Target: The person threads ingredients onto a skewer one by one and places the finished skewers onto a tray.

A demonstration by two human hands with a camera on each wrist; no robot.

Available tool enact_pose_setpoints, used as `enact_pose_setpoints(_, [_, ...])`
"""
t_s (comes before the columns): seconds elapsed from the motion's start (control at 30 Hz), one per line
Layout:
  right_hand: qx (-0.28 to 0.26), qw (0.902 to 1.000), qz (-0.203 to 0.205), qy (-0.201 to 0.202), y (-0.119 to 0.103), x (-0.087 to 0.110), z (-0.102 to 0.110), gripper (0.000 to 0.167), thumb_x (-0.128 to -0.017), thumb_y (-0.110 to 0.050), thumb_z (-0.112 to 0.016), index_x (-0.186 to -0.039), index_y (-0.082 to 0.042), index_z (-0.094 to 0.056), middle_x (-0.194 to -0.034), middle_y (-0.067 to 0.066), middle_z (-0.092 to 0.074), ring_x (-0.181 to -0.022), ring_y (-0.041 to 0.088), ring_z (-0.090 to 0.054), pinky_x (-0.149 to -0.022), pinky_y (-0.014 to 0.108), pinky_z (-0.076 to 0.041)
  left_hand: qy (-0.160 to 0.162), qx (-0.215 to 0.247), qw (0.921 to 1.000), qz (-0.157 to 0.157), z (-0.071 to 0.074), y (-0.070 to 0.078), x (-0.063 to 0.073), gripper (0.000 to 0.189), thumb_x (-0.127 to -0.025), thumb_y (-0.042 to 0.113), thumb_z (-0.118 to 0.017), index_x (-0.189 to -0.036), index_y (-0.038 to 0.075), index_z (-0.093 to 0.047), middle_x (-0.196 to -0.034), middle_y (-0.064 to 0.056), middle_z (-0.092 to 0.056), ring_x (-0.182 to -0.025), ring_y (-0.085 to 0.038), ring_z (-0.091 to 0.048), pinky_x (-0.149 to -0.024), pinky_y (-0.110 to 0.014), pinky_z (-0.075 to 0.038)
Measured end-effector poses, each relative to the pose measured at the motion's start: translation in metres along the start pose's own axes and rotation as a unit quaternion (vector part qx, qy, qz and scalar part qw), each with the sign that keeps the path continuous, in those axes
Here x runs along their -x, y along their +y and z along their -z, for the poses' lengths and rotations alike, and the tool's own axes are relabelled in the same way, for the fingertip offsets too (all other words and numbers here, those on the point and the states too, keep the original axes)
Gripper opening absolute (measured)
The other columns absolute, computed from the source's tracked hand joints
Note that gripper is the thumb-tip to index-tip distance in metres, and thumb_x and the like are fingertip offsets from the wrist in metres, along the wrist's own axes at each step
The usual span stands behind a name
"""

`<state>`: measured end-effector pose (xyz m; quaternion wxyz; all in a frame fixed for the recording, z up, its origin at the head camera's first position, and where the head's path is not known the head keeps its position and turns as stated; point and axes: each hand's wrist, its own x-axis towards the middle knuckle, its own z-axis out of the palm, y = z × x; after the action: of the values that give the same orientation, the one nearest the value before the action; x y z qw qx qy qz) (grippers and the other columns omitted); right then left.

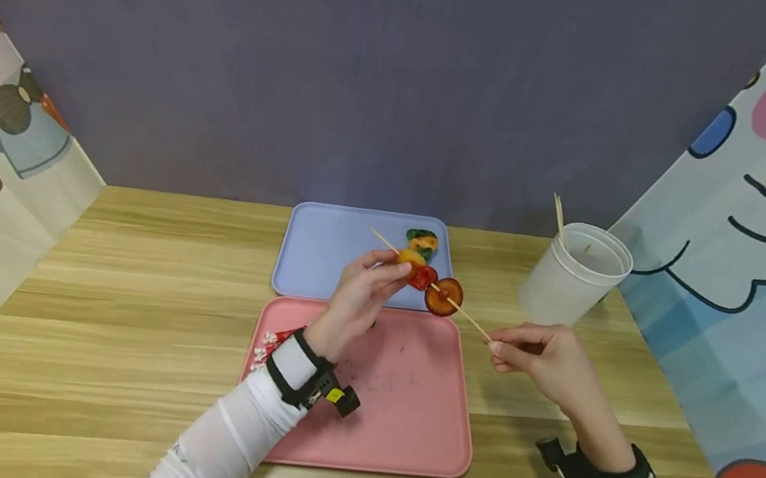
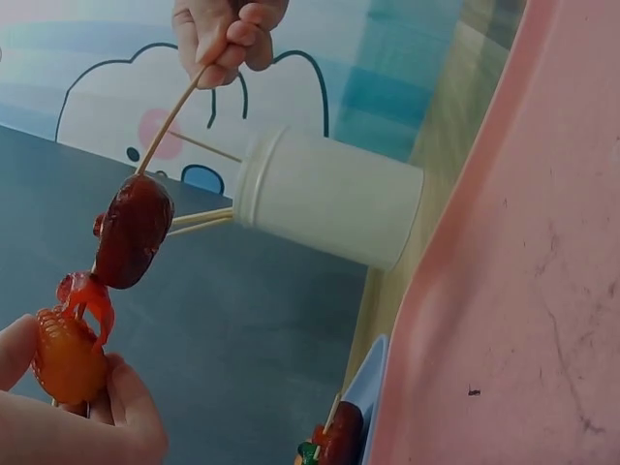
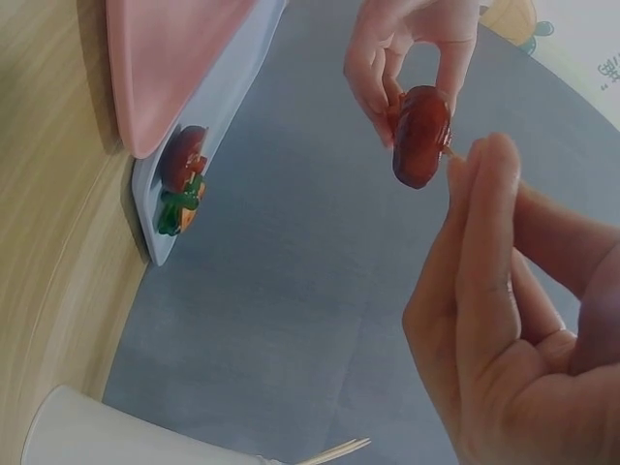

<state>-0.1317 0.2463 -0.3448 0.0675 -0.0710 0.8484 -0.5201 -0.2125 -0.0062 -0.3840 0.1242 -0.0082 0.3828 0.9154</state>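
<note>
My left hand (image 1: 360, 294) pinches the orange piece (image 2: 70, 358) threaded on a thin wooden skewer (image 1: 470, 320). Beyond that piece sit a glossy red piece (image 1: 424, 278) and a round, brown, sausage-like slice (image 1: 443, 306). The thumb and fingertips of my right hand (image 1: 545, 361) pinch the skewer's bare end, apart from the brown slice. At the opposite end, the stick sticks out past my left fingers. The loaded skewer is held in the air above the trays, slanting down toward my right hand in the head view.
Behind the pink tray (image 1: 398, 419) lies a blue tray (image 1: 320, 254) bearing another food skewer (image 3: 184, 184) with green, orange and brown pieces. Red and white pieces (image 1: 264, 348) lie at the pink tray's left, partly behind my wrist. A white bucket (image 1: 560, 290) at right holds several sticks (image 1: 560, 218).
</note>
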Motion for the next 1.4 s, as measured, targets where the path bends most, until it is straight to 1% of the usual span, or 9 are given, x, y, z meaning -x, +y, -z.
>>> enact_pose_setpoints(0.37, [-0.023, 0.9997, 0.006, -0.004, 0.004, -0.004, 0.001, 0.029, -0.087, -0.005, -0.066, -0.105, 0.017, -0.063, -0.084, 0.011, -0.072, -0.07, 0.012, -0.07, -0.065, 0.031, -0.058, -0.028, -0.031, 0.9991, 0.01, 0.002, 0.007, -0.003, 0.014, -0.09, -0.001, -0.056, -0.101, 0.007, -0.055, -0.091, 0.0, -0.064, -0.081, -0.011, -0.065, -0.102, -0.038, -0.042])
enact_pose_setpoints(0.57, [-0.037, 0.9992, -0.001, -0.013, 0.007, -0.003, 0.005, 0.031, -0.087, -0.005, -0.066, -0.107, 0.019, -0.062, -0.083, 0.004, -0.072, -0.072, 0.011, -0.07, -0.067, 0.033, -0.058, -0.002, -0.088, 0.9961, 0.01, 0.013, 0.025, -0.007, 0.031, -0.09, 0.001, -0.057, -0.121, -0.002, -0.056, -0.104, -0.001, -0.063, -0.096, -0.017, -0.059, -0.103, -0.041, -0.038])
enact_pose_setpoints(0.73, [-0.046, 0.9988, -0.007, -0.017, 0.015, 0.0, 0.011, 0.032, -0.088, -0.005, -0.065, -0.108, 0.019, -0.061, -0.085, 0.002, -0.072, -0.073, 0.01, -0.07, -0.068, 0.031, -0.058, 0.01, -0.194, 0.9807, 0.02, 0.027, 0.038, -0.009, 0.039, -0.089, -0.001, -0.058, -0.128, -0.003, -0.054, -0.124, -0.011, -0.058, -0.109, -0.018, -0.056, -0.102, -0.04, -0.041])
enact_pose_setpoints(0.8, [-0.046, 0.9988, -0.01, -0.016, 0.018, 0.001, 0.014, 0.033, -0.088, -0.006, -0.065, -0.109, 0.019, -0.06, -0.085, 0.0, -0.071, -0.074, 0.01, -0.07, -0.068, 0.03, -0.058, -0.002, -0.256, 0.9663, 0.024, 0.033, 0.041, -0.01, 0.04, -0.088, 0.001, -0.06, -0.128, -0.002, -0.055, -0.128, -0.014, -0.056, -0.109, -0.019, -0.057, -0.104, -0.044, -0.039])
enact_pose_setpoints(0.87, [-0.048, 0.9986, -0.015, -0.015, 0.02, 0.002, 0.017, 0.034, -0.088, -0.007, -0.065, -0.11, 0.02, -0.059, -0.084, -0.003, -0.071, -0.074, 0.009, -0.07, -0.069, 0.029, -0.058, -0.019, -0.328, 0.9441, 0.031, 0.038, 0.044, -0.01, 0.041, -0.087, 0.004, -0.063, -0.127, -0.002, -0.056, -0.129, -0.016, -0.056, -0.109, -0.021, -0.059, -0.105, -0.048, -0.039])
enact_pose_setpoints(1.0, [-0.049, 0.9985, -0.021, -0.01, 0.025, 0.006, 0.021, 0.036, -0.088, -0.007, -0.065, -0.11, 0.021, -0.059, -0.081, -0.005, -0.071, -0.073, 0.008, -0.07, -0.068, 0.028, -0.058, -0.062, -0.478, 0.876, 0.024, 0.047, 0.051, -0.013, 0.035, -0.085, 0.006, -0.067, -0.119, -0.001, -0.062, -0.124, -0.021, -0.058, -0.105, -0.026, -0.059, -0.097, -0.045, -0.046])
enact_pose_setpoints(1.2, [-0.044, 0.9986, -0.03, -0.005, 0.033, 0.011, 0.028, 0.035, -0.088, -0.007, -0.066, -0.109, 0.02, -0.06, -0.08, -0.009, -0.072, -0.073, 0.008, -0.07, -0.068, 0.028, -0.058, -0.146, -0.673, 0.725, -0.006, 0.058, 0.056, -0.02, 0.029, -0.08, 0.008, -0.073, -0.108, 0.001, -0.07, -0.108, -0.016, -0.068, -0.098, -0.028, -0.062, -0.082, -0.035, -0.051])
enact_pose_setpoints(1.27, [-0.042, 0.9985, -0.033, -0.008, 0.035, 0.011, 0.03, 0.036, -0.088, -0.007, -0.066, -0.109, 0.021, -0.059, -0.081, -0.008, -0.072, -0.073, 0.009, -0.07, -0.068, 0.028, -0.058, -0.172, -0.708, 0.6848, 0.008, 0.06, 0.055, -0.02, 0.028, -0.079, 0.011, -0.075, -0.106, 0.003, -0.071, -0.104, -0.012, -0.07, -0.095, -0.024, -0.063, -0.079, -0.033, -0.052])
enact_pose_setpoints(1.4, [-0.031, 0.9985, -0.045, -0.01, 0.038, 0.012, 0.034, 0.039, -0.088, -0.01, -0.066, -0.112, 0.021, -0.058, -0.083, -0.009, -0.072, -0.074, 0.008, -0.07, -0.069, 0.03, -0.058, -0.204, -0.74, 0.6406, 0.036, 0.062, 0.052, -0.021, 0.026, -0.075, 0.009, -0.078, -0.1, 0.006, -0.074, -0.094, -0.006, -0.073, -0.086, -0.016, -0.064, -0.074, -0.028, -0.052])
